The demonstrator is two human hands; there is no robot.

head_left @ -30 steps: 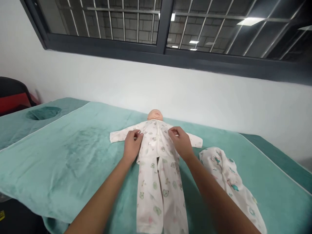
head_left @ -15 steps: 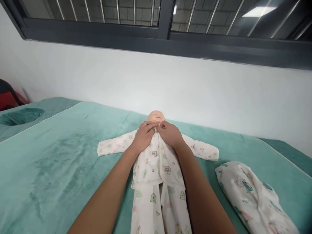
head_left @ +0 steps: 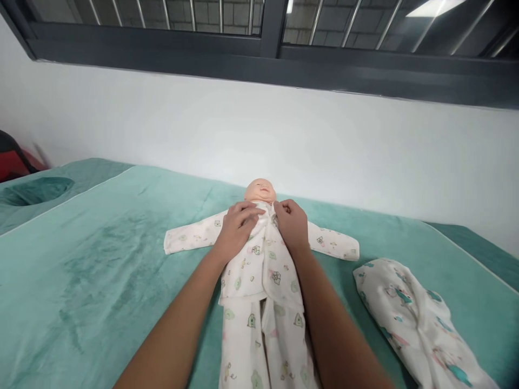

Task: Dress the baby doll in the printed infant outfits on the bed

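Observation:
A baby doll [head_left: 259, 190] lies on its back, head toward the wall, in a white baby top [head_left: 263, 265] with small green and pink prints and matching trousers [head_left: 243, 340]. The top's sleeves spread out to both sides. My left hand [head_left: 239, 222] rests on the chest just below the collar, its fingers stretched toward the front opening. At the collar's right side, my right hand [head_left: 291, 220] is closed, thumb and fingers pinching the fabric's edge; the fingertips are partly hidden.
A white printed swaddle-like bundle [head_left: 417, 319] lies to the right on the green padded bed [head_left: 101, 270]. A face-hole opening [head_left: 38, 190] is at the left. Behind are a white wall [head_left: 182, 119] and a barred window; something red and black [head_left: 12, 162] stands far left.
My right hand has moved a little to the right, away from my left fingers, so more of the collar and the doll's chin shows. My left hand stays nearly in place.

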